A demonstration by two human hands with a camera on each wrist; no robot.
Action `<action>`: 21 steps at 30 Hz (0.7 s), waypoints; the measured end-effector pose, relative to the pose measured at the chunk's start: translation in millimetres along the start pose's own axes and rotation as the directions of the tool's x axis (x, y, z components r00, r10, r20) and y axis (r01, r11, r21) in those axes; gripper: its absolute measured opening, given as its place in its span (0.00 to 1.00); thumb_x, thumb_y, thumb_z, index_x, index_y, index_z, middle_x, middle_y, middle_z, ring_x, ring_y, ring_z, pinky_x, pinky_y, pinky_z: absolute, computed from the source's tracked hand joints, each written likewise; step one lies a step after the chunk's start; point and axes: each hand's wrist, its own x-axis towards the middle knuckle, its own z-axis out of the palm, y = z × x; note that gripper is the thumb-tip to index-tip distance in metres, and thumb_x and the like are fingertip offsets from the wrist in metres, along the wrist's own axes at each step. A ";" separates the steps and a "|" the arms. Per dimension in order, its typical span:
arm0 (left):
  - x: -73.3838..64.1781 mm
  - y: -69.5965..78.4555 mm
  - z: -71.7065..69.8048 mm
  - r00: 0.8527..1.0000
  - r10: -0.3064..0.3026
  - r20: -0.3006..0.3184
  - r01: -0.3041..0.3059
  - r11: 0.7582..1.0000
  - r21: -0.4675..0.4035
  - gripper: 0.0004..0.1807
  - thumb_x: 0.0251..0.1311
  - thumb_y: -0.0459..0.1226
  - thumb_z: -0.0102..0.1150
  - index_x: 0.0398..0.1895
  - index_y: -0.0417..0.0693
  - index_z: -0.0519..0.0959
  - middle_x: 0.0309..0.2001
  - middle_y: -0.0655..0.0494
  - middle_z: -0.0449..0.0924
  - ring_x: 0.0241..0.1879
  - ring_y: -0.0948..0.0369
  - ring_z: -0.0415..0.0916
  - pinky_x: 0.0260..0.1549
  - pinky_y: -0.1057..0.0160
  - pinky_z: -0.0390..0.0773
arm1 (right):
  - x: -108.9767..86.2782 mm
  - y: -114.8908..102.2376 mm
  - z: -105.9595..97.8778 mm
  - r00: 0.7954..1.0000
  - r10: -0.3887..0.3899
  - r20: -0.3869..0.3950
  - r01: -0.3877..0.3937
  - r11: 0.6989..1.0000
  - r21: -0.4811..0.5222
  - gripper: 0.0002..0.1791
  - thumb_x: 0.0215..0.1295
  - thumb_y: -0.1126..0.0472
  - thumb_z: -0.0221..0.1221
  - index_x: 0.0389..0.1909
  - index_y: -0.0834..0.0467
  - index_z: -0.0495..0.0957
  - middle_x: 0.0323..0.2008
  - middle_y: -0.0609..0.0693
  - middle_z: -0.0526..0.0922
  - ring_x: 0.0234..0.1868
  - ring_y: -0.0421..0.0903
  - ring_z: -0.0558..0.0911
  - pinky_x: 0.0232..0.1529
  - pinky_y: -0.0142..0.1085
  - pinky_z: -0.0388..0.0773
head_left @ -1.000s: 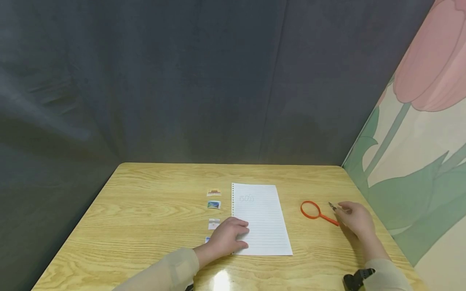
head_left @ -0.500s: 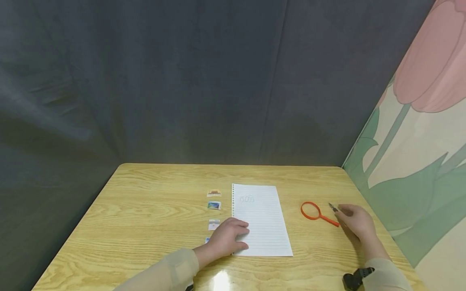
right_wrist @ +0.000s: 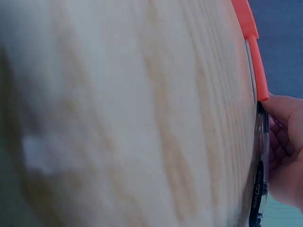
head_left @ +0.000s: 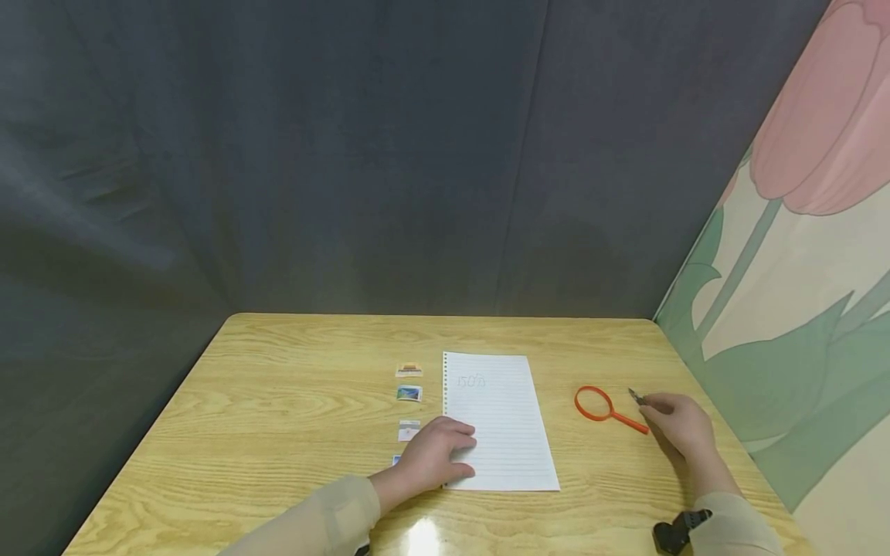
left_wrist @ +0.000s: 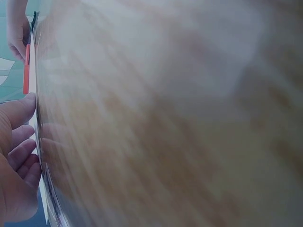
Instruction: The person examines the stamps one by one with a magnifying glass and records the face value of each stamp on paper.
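Observation:
My left hand rests with spread, relaxed fingers on the lower left part of a lined sheet of paper with a punched left edge. Faint handwriting shows near its top. On the right, my right hand has thumb and fingers drawn together at a pen, whose pointed end sticks out past the fingertips. In the right wrist view the pen has a clear barrel and a black printed part, low along the table, with curled fingers behind it. A red magnifying glass lies just left of this hand.
Several small picture stamps stand in a column left of the paper, among them a yellowish one, a blue-green one and a pale one. The lowest is partly covered by my left hand. A dark curtain closes off the table's back.
My right hand's thumb and fingers have come closer together around the pen. My left hand, the paper, the stamps and the magnifying glass stay where they were.

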 end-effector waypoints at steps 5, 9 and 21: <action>0.2 -0.1 -0.5 1.000 0.001 -0.002 -0.001 1.000 -0.005 0.22 0.51 0.44 0.75 0.50 0.47 0.86 0.57 0.59 0.80 0.59 0.60 0.73 0.62 0.64 0.69 | 0.4 -1.3 1.1 0.999 0.032 -0.012 -0.032 0.999 0.006 0.19 0.69 0.57 0.60 0.46 0.71 0.81 0.42 0.68 0.83 0.45 0.69 0.78 0.46 0.62 0.72; 0.5 0.1 -1.3 1.000 0.001 -0.002 -0.001 1.000 -0.007 0.22 0.51 0.44 0.76 0.50 0.47 0.86 0.57 0.58 0.80 0.59 0.60 0.73 0.62 0.64 0.69 | 0.2 -3.3 1.0 0.998 0.065 -0.013 -0.064 0.998 0.008 0.18 0.69 0.57 0.59 0.45 0.71 0.80 0.41 0.68 0.82 0.45 0.68 0.78 0.45 0.61 0.73; 0.3 0.8 -3.3 1.000 0.022 -0.005 -0.022 1.000 0.005 0.21 0.52 0.44 0.75 0.49 0.47 0.86 0.56 0.57 0.81 0.58 0.59 0.74 0.62 0.63 0.70 | -3.9 -30.4 -10.7 0.994 0.009 -0.106 0.007 0.989 0.149 0.17 0.71 0.56 0.59 0.50 0.66 0.79 0.43 0.64 0.83 0.41 0.53 0.79 0.37 0.41 0.76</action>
